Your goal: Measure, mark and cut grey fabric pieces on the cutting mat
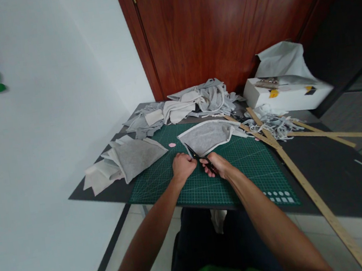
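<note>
Grey fabric piece [206,135] on green mat [252,166]. Left hand [184,166]: fingers clenched on near corner. Right hand [219,164]: fingers grasping black scissors [193,152], blades at fabric edge.

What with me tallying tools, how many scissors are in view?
1: black scissors in the right hand, blades at the grey cloth. More may lie hidden under the cloth heap.

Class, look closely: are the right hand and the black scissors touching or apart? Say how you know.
Touching. The head view shows the right hand closed around the handles of the black scissors.
</note>
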### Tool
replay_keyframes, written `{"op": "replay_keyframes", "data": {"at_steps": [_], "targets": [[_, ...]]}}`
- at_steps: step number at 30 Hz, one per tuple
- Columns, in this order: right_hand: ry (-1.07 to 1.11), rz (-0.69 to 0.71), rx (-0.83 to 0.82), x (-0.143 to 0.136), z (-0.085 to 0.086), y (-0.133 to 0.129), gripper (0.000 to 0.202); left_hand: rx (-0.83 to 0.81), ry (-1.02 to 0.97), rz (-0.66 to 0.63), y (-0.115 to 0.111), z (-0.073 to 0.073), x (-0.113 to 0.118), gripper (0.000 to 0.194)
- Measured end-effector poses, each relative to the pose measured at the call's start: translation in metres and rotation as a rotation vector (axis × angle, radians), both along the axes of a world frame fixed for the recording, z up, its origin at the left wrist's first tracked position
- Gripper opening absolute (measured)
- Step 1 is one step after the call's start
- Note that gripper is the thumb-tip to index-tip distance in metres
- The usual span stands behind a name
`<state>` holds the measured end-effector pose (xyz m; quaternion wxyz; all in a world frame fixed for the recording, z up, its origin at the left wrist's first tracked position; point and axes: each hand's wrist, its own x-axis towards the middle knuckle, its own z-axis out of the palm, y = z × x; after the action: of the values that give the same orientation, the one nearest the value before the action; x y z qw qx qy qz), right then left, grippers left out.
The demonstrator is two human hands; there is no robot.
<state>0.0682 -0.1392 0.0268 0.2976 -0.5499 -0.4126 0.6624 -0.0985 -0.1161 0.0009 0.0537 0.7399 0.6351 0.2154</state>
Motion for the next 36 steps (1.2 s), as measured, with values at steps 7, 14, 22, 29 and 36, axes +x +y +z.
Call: {"op": "replay_keyframes", "data": {"at_steps": [7,14,22,29,36], "targets": [[-0.026,-0.021,0.032,-0.005,0.005,0.006,0.019,-0.018,0.010,0.009,-0.001,0.000,0.000,0.019],[-0.026,0.000,0.013,-0.006,0.005,0.013,0.019,-0.030,-0.025,0.017,-0.001,0.000,0.000,0.018],[-0.026,-0.033,-0.003,-0.013,0.003,0.015,0.018,-0.018,-0.039,0.002,0.000,-0.004,-0.001,0.020],[-0.012,-0.028,0.001,-0.019,0.003,0.020,0.019,-0.001,-0.024,-0.018,0.000,-0.003,-0.001,0.021],[-0.017,-0.019,-0.001,-0.020,0.004,0.023,0.019,-0.029,-0.021,-0.014,-0.001,0.001,0.000,0.021]]}}
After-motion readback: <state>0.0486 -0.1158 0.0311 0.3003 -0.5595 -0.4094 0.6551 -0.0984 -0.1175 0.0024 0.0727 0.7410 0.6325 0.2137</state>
